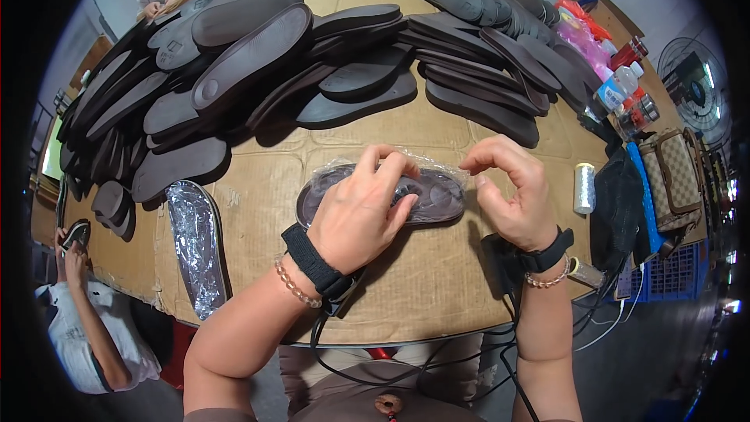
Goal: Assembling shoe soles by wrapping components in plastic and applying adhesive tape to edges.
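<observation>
A dark brown shoe sole [437,197] lies crosswise on the cardboard-covered table in front of me, with clear plastic film [428,164] loosely around it. My left hand [361,207] is over the sole's middle, fingers bent and closed on the film; its fingertips are partly hidden. At the sole's right end my right hand [516,191] is curled in a pinch at the film's edge. Just how much film is between those fingers is hard to see. To the left lies another sole wrapped in shiny clear film [195,242].
Dark soles [250,62] are heaped across the table's far side. On the right stand a pale spool [583,187], bottles [621,86], a black bag [617,203] and a checked handbag [673,176]. Black cables [406,379] run by my wrists. Co-workers [86,328] handle soles around the table.
</observation>
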### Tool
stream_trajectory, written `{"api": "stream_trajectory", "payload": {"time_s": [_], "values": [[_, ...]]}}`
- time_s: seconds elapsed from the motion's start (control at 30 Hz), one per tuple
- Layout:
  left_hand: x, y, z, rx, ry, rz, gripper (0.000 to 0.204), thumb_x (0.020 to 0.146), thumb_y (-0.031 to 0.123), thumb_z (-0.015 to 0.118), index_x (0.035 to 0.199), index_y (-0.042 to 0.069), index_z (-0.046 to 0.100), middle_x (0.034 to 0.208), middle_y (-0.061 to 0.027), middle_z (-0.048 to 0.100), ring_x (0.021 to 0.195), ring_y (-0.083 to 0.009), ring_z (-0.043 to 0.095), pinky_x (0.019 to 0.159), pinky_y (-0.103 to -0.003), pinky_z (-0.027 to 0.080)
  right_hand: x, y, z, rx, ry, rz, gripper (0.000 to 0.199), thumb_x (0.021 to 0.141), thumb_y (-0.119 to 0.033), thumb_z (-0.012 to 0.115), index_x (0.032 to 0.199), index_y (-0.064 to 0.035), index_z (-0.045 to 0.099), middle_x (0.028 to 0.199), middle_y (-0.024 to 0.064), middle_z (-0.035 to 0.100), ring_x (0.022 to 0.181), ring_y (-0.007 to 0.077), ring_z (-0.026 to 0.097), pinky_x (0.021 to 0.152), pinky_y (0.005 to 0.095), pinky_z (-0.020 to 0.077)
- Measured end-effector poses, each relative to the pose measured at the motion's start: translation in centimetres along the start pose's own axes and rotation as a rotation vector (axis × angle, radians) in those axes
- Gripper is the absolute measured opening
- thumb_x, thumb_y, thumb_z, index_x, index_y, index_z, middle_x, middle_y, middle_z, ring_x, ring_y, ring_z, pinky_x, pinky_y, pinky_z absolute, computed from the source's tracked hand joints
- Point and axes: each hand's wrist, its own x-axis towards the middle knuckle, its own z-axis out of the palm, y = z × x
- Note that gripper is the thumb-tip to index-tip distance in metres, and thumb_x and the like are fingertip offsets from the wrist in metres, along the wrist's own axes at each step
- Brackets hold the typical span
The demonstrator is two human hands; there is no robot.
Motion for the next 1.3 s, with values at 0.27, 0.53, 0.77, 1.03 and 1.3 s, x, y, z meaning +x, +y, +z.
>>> {"api": "stream_trajectory", "payload": {"time_s": [0.27,0.53,0.77,1.03,1.3], "values": [[0.0,0.1,-0.1,0.025,-0.019,0.002,0.031,0.087,0.007,0.076,0.115,0.006,0.061,0.116,-0.0102,0.059,0.063,-0.0203,0.062,0.062,-0.034,0.053,0.0,0.2,0.2,-0.059,-0.073,-0.022,0.013,0.082,-0.006,0.071,0.093,-0.0001,0.071,0.098,0.0142,0.063,0.088,0.0281,0.065,0.081,0.0358,0.0528],[-0.2,-0.1,0.0,0.036,0.000,0.012,0.036,0.086,0.009,0.077,0.118,0.006,0.061,0.119,-0.0110,0.060,0.065,-0.0225,0.063,0.063,-0.035,0.054,-0.1,-0.1,0.3,-0.048,-0.131,-0.078,0.015,0.081,-0.012,0.078,0.088,-0.0015,0.070,0.101,0.0148,0.063,0.088,0.0304,0.066,0.079,0.0369,0.0522],[-0.2,0.0,0.0,0.048,0.006,0.011,0.038,0.086,0.009,0.077,0.121,0.006,0.061,0.121,-0.0116,0.060,0.067,-0.0232,0.064,0.064,-0.036,0.055,-0.2,0.6,0.8,-0.067,-0.097,-0.044,0.013,0.083,-0.008,0.075,0.083,0.0005,0.065,0.088,0.0149,0.064,0.076,0.0299,0.066,0.069,0.0364,0.0522],[0.0,0.6,-0.6,0.063,0.092,0.174,0.032,0.085,0.006,0.076,0.115,0.007,0.065,0.113,-0.0098,0.063,0.071,-0.0261,0.065,0.065,-0.036,0.055,-0.2,0.5,1.2,-0.107,-0.001,-0.054,0.013,0.082,-0.005,0.074,0.080,0.0014,0.062,0.075,0.0135,0.063,0.068,0.0281,0.066,0.062,0.0351,0.0516],[-0.5,0.4,0.8,0.119,-0.119,0.288,0.039,0.082,0.009,0.074,0.120,0.003,0.065,0.119,-0.0108,0.065,0.100,-0.0320,0.063,0.088,-0.041,0.051,-0.4,0.5,1.5,-0.078,-0.034,0.009,0.014,0.081,-0.005,0.075,0.081,0.0013,0.063,0.075,0.0129,0.063,0.066,0.0244,0.066,0.061,0.0333,0.0536]]}}
